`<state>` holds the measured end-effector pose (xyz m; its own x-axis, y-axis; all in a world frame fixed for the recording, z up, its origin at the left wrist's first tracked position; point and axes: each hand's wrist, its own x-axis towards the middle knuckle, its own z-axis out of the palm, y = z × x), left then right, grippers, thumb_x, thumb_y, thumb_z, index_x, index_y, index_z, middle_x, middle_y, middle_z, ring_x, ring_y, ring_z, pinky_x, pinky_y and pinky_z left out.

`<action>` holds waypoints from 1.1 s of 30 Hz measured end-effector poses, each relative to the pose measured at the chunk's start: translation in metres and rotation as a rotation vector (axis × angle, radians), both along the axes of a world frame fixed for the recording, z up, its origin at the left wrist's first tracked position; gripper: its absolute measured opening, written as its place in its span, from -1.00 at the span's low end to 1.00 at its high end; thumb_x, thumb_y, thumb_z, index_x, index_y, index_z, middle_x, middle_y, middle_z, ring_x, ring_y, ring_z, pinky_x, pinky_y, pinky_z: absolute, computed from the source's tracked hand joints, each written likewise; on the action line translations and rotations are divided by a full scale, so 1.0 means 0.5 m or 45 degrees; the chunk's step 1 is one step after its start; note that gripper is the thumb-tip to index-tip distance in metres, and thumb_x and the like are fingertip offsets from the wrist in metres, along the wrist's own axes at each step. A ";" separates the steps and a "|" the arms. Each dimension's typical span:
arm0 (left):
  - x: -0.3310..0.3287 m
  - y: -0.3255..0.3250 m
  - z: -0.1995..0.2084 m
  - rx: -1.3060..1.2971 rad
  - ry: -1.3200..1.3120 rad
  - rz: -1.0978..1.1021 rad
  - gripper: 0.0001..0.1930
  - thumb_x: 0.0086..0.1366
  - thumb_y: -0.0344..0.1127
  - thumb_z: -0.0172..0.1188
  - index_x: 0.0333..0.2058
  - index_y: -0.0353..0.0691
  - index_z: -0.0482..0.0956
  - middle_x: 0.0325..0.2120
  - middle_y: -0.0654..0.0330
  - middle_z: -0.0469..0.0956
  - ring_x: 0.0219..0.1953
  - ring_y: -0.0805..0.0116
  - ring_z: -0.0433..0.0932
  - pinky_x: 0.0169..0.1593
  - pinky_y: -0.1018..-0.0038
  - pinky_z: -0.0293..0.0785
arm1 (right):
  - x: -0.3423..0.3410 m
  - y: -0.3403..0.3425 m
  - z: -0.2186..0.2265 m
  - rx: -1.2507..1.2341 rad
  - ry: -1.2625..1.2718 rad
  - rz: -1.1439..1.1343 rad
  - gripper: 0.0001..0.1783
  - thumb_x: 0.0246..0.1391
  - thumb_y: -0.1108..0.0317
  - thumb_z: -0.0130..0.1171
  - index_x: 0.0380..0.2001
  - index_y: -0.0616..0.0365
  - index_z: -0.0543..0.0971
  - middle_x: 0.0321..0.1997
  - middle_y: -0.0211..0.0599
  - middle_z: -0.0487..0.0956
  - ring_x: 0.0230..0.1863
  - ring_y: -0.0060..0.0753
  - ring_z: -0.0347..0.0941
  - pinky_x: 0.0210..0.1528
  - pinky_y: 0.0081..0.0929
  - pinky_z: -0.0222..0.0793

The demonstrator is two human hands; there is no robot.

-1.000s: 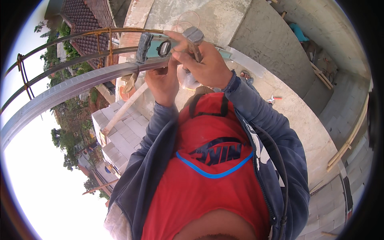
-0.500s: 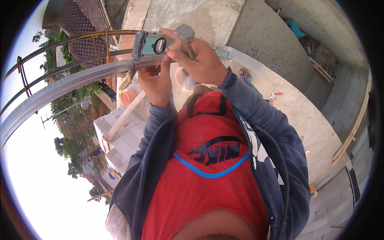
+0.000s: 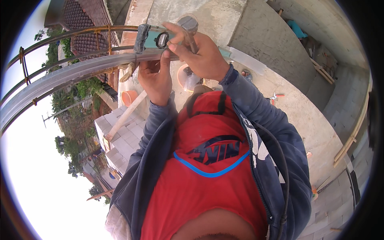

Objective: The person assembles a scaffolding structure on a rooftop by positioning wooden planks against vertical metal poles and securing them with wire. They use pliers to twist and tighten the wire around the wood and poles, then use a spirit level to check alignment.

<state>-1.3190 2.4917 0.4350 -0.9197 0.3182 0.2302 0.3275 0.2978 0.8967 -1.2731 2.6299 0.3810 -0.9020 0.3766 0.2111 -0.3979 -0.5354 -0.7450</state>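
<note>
A teal spirit level point(image 3: 151, 41) with dark end caps and a round vial window lies along a long silver metal straightedge point(image 3: 80, 68). My left hand point(image 3: 157, 82) is closed on the straightedge from the near side, its thumb up against the level's edge. In my right hand point(image 3: 204, 58) is a hammer point(image 3: 188, 24) with a grey head, its short handle between my fingers. The right index finger stretches left over the level, close to the vial window. Part of the level is hidden behind my right hand.
Rusty rebar point(image 3: 76, 32) tied with stirrups runs off to the left beside the straightedge. Below are a bucket point(image 3: 186, 78), an orange tub point(image 3: 129, 97), stacked pale blocks point(image 3: 124, 138), a wooden plank point(image 3: 126, 116) and red-handled pliers point(image 3: 275, 97) on the concrete floor.
The hammer head has shifted slightly away and to the right. The straightedge and rebar appear a little higher in view at the left. Both hands keep nearly the same places.
</note>
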 end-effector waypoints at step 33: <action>-0.004 0.000 -0.020 -0.081 0.011 -0.018 -0.61 0.37 -0.49 0.40 0.11 -0.43 0.53 -0.03 0.03 0.70 -0.02 0.35 0.67 0.08 0.43 0.58 | 0.016 0.032 -0.015 0.125 -0.095 0.053 -0.79 0.42 0.31 0.19 -0.07 0.25 0.56 0.52 -0.08 0.39 0.10 -0.57 0.56 0.04 -0.46 0.56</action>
<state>-1.3212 2.4919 0.4248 -0.9130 0.3455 0.2171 0.3398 0.3491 0.8733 -1.2650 2.6458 0.3737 -0.9308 0.3196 0.1771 -0.3187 -0.4731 -0.8214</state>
